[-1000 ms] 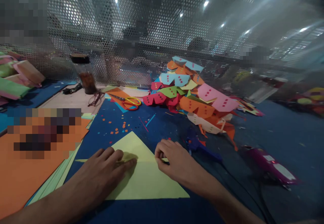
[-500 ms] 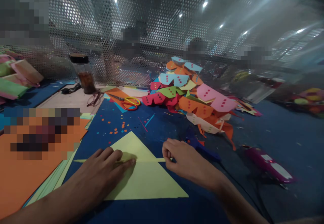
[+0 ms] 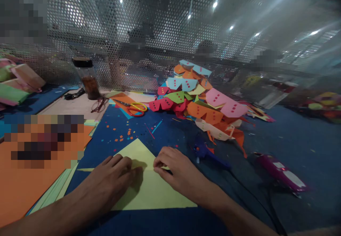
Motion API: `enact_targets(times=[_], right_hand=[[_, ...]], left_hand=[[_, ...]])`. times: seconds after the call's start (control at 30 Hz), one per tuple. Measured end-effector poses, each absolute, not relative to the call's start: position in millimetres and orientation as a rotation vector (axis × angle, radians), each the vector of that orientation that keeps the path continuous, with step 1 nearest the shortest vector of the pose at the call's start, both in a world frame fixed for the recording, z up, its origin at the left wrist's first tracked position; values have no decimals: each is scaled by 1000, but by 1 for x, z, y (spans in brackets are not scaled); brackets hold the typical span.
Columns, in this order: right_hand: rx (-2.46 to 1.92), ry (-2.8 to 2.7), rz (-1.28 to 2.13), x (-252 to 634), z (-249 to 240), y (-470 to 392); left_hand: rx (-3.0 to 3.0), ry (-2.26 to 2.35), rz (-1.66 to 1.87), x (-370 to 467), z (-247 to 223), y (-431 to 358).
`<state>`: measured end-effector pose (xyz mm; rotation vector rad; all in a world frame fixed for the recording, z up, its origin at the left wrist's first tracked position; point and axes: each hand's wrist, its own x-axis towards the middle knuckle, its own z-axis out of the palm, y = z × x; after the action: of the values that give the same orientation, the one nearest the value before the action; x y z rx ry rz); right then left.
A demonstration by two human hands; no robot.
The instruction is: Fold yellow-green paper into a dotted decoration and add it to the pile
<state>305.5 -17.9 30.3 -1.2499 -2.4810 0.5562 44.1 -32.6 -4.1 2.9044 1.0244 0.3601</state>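
A pale yellow folded paper (image 3: 154, 195) lies on the blue tabletop, its upper point facing away from me and a thin folded edge running across its middle. My left hand (image 3: 114, 177) rests over the paper's left part, fingers curled and pressed down along that crease. On the right part, my right hand (image 3: 179, 168) has its thumb and fingers drawn together at the crease, touching the paper. Both hands cover much of the thin edge, so what lies between the fingers is partly hidden.
Beyond are scissors (image 3: 137, 108), paper scraps (image 3: 125, 134) and a pile of colourful folded paper shapes (image 3: 186, 99). A blue corded tool (image 3: 211, 156) and a purple device (image 3: 282, 173) lie right. Left are orange sheets (image 3: 53, 189) and a dark-capped bottle (image 3: 90, 81).
My right hand has moved left from the paper's right side, closer to my left hand. My left hand has shifted slightly, its index finger now more bent. The paper stays in place.
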Motion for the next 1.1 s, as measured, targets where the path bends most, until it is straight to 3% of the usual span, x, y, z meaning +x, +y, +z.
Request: enact_targets(times=[0.37, 0.97, 1.1], right_hand=[[-1262, -2472, 509, 302, 16, -15], [-1272, -2450, 590, 303, 15, -13], [-1270, -2446, 604, 303, 16, -13]], left_hand=[[3034, 717, 551, 70, 4, -14], [3016, 852, 363, 50, -3, -21], [3015, 890, 521, 38, -12, -24]])
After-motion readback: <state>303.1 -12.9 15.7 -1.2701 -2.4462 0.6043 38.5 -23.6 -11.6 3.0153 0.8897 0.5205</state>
